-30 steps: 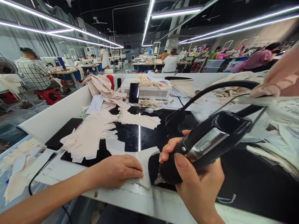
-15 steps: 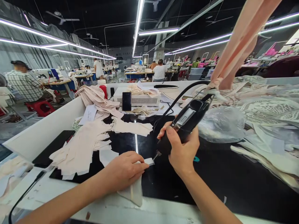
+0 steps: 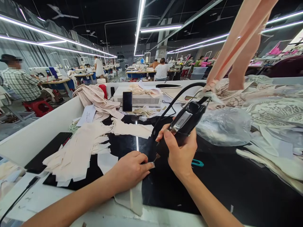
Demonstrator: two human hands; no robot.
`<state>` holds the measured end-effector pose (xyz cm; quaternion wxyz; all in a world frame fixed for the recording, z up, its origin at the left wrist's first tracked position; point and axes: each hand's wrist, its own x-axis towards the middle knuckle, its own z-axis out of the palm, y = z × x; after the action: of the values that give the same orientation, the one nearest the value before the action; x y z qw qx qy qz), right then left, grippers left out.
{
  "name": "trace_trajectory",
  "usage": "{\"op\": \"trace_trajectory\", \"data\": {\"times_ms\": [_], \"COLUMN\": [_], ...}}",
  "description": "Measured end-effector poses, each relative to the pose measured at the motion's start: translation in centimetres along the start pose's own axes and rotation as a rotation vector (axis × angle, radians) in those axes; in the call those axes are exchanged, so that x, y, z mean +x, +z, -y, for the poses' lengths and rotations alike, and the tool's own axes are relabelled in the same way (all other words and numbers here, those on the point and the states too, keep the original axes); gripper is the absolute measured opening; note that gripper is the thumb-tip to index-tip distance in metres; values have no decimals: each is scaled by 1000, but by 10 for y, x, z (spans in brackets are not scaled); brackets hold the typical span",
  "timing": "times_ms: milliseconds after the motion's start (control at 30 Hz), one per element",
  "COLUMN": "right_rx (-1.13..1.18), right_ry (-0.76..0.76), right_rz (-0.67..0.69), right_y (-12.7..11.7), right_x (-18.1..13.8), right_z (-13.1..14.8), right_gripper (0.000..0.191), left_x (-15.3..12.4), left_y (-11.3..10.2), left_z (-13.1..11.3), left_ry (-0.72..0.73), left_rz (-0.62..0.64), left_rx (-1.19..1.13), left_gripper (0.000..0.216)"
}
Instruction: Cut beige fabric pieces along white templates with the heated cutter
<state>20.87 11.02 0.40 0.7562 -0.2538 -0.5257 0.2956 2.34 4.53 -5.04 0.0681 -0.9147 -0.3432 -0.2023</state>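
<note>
My right hand is wrapped round a black corded hand tool with a thin metal tip that points down and left. The tool hangs by a strip of pink fabric from above. My left hand presses on the black board, fingers together on a pale fabric piece. Most of this piece is hidden under the palm, and a small white end shows at my fingertips. The metal tip is at that end; whether it touches cannot be told.
Left lie a stack of pale fabric pieces and a black tablet-like slab. Behind are a white vented box and an upright phone. Right are a plastic bag, lace pieces and a teal-handled tool.
The tool and my right hand have shifted slightly left. The white fabric end past my left fingertips shows less. The whole view has shifted a little.
</note>
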Motion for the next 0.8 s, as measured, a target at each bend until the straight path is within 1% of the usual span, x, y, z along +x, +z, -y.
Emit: {"op": "trace_trajectory", "data": {"times_ms": [133,333,433,567,800], "right_rx": [1,19,17,19,51], "right_ry": [-10,2,-1,-2,0], "right_rz": [7,9,2,9,-9], "right_y": [-1,-3,-3,-4,-4], "right_x": [-1,-3,-3,-1,2], "right_z": [-1,-3,-4,-2,2], "right_gripper": [32,34,33,33,35], "left_x": [-3,-3,-3,-3,-4], "left_y": [-2,-3,-2,-1,0], "left_z": [-3,-3,-2,-2,-2], "left_ry": [-11,-35,-36,-29,-35], "left_rz": [-7,14,5,-6,16], "left_rx": [19,8,2,-9,-22], "left_gripper": [17,21,22,23,25]}}
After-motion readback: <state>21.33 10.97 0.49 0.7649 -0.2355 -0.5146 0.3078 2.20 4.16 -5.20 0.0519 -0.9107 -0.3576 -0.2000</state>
